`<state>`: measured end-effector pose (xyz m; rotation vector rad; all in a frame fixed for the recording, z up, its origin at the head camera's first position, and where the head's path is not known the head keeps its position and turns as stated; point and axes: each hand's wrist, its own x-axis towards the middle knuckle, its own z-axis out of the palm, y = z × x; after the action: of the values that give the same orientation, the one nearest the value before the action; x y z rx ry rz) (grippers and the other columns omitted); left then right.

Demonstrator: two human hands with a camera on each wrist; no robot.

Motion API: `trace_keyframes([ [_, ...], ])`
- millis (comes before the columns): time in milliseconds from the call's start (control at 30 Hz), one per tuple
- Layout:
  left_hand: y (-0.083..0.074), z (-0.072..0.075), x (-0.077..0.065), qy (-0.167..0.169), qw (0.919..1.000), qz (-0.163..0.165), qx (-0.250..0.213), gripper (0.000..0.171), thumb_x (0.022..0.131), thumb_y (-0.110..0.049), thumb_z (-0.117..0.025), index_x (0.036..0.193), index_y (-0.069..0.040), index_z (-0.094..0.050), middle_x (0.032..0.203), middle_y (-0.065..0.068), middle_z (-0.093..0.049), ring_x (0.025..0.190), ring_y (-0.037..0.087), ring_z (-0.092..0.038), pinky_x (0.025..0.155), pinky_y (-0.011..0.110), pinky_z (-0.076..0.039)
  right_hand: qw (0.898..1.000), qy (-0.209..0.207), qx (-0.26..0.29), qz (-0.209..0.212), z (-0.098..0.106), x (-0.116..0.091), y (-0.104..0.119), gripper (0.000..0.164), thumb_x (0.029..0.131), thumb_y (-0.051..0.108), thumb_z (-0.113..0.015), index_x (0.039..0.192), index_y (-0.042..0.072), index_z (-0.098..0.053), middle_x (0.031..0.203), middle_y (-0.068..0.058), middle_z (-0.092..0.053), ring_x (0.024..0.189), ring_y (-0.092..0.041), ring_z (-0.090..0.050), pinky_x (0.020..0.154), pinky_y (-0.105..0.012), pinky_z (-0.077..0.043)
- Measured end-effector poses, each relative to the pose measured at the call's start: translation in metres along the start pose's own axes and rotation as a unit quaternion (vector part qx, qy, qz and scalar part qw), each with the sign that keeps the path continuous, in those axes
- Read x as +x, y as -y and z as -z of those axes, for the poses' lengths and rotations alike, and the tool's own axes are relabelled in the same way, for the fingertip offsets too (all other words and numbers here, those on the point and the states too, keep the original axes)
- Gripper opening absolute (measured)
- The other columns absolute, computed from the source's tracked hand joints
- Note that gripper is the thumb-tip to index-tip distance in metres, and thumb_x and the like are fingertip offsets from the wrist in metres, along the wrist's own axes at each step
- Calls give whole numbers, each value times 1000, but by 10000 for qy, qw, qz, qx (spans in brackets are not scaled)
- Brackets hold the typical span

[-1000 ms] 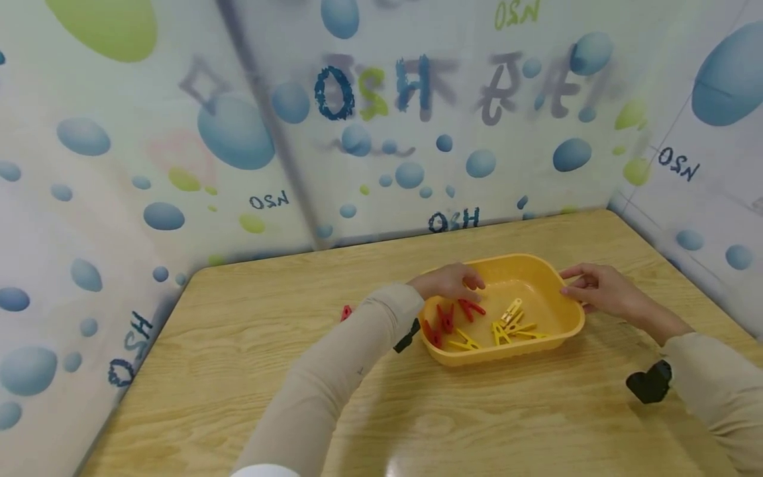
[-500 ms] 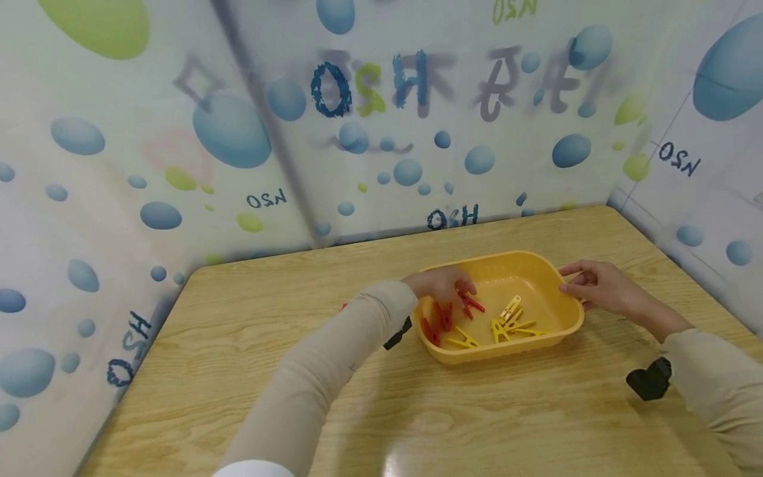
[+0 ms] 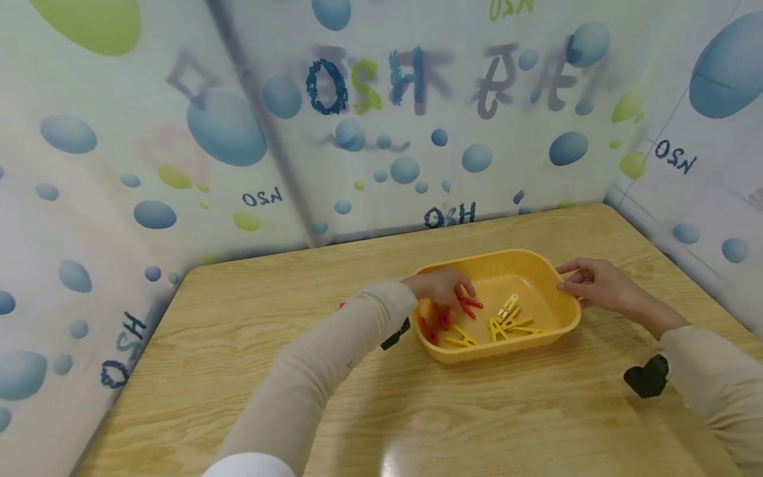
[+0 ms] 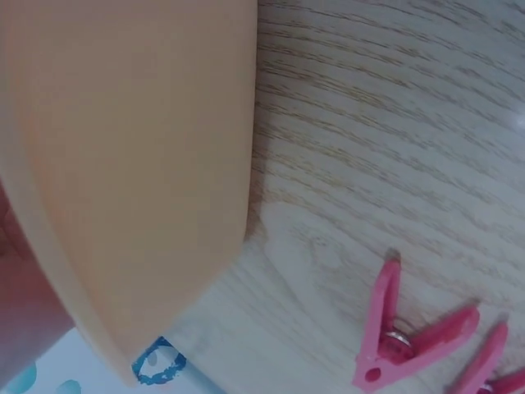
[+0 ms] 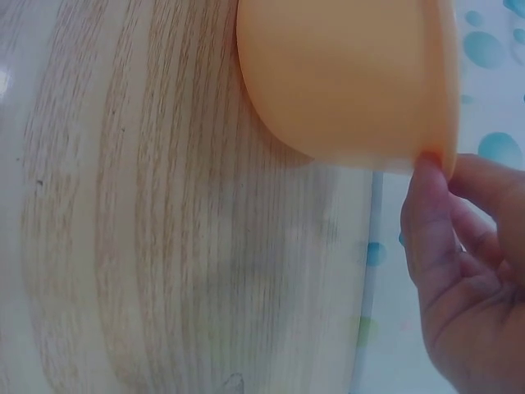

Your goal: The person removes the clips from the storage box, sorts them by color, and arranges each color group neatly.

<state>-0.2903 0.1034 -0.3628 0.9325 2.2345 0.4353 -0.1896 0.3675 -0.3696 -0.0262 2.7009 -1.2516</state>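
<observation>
A yellow plastic basket [image 3: 497,348] stands on the table with red and yellow clothespins inside. My left hand [image 3: 442,287] reaches over its left rim, fingers curled down at a red clothespin [image 3: 470,305], which they seem to pinch; the fingertips are partly hidden. In the left wrist view the basket's wall [image 4: 139,148] covers most of that hand. My right hand [image 5: 467,271] pinches the right rim between thumb and fingers. More red clothespins [image 3: 430,329] lie at the basket's left end, and several yellow clothespins [image 3: 508,321] near its front.
Outside the basket, on the table [image 3: 238,371], lie red clothespins [image 4: 394,328], mostly hidden behind the left sleeve in the head view. A curtain [image 3: 369,146] printed with drops hangs along the table's back and sides.
My left hand has lowered into the basket, its fingers reaching the red clothespin, which has shifted slightly. The right hand keeps its hold on the rim.
</observation>
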Motion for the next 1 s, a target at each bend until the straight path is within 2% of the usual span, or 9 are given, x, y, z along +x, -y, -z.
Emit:
trace_keyframes([
  [200,-2,-1,0,40,9998,120,-135,38,81,-2,-62,117,-10,-55,97,5,-52,70,15,-54,62,20,-47,10000,29,42,73,1,-1,3,48,88,18,-55,122,-11,-39,89,-14,-58,72,-19,-59,61,-32,-51],
  [567,-1,-5,2,99,9997,230,35,33,81,-4,-62,114,-12,-58,94,3,-51,70,13,-52,60,18,-45,9999,-15,98,79,1,-1,-1,48,88,18,-56,121,-12,-39,88,-14,-58,71,-20,-59,59,-31,-51],
  [833,2,-8,6,52,9996,165,242,26,81,-11,-64,107,-12,-60,93,1,-50,69,11,-50,57,17,-42,9998,-31,181,116,1,-2,-1,48,87,18,-57,120,-12,-40,87,-13,-59,71,-20,-60,59,-32,-51],
  [1000,2,-7,5,54,9998,126,157,22,82,-10,-63,104,-10,-59,90,1,-52,64,11,-51,56,18,-43,9997,-44,196,138,1,-2,0,47,87,17,-57,119,-13,-40,86,-13,-59,71,-21,-60,59,-33,-51],
])
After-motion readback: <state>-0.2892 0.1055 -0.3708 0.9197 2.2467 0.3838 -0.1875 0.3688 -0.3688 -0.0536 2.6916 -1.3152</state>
